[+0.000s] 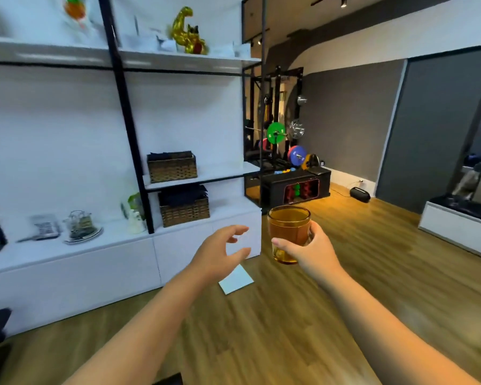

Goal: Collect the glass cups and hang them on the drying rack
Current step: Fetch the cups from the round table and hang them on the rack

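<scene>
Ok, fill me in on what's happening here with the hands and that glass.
A person is standing in a room with a wooden floor, seen from their own head camera. The right hand holds an amber glass cup upright, fingers wrapped around its side. The left hand is empty, open with fingers spread, held out in front beside the cup. No drying rack can be made out in this view, so the cup has not been hung yet.

1. I see an orange-brown see-through glass cup (288, 234).
2. The floor (289, 329) is light brown wood with stripes.
3. The shelf (67, 251) is white with black poles.
4. Two baskets (172, 168) are brown and woven, with dark cloth inside.
5. A shiny gold statue (188, 30) sits up high.
6. I see a green weight plate (275, 133) and a blue one (297, 154).
7. A white paper (236, 280) lies on the floor.
</scene>
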Action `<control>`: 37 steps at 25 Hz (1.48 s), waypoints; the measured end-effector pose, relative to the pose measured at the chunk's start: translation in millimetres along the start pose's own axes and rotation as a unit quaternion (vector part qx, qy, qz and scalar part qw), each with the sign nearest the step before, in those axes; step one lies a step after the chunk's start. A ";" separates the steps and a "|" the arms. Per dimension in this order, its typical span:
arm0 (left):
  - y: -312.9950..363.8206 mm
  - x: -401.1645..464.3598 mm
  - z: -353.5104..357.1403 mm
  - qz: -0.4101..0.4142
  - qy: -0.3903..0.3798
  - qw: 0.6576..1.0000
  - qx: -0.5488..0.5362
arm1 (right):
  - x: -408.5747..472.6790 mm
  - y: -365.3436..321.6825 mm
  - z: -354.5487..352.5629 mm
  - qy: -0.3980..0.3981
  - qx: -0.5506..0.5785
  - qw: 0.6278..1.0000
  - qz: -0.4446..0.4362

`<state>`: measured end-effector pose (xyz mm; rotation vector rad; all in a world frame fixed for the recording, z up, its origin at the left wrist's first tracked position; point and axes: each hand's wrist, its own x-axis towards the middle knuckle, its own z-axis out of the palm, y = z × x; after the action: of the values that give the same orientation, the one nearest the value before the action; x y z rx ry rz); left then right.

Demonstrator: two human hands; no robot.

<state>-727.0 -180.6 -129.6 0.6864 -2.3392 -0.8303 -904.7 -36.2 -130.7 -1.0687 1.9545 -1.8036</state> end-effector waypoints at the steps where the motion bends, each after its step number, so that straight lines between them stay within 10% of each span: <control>1: -1.4 10.0 0.6 -0.010 0.008 1.000 0.006 | 17.5 3.4 1.8 -0.013 -0.003 1.000 -0.006; 37: -333.8 415.6 -134.4 -0.086 0.092 0.989 0.079 | 510.0 94.1 368.2 -0.205 0.041 0.977 -0.035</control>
<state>-845.2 -717.5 -133.3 1.0017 -2.2176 -0.6275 -1049.3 -655.4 -147.4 -1.3672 1.6028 -1.5294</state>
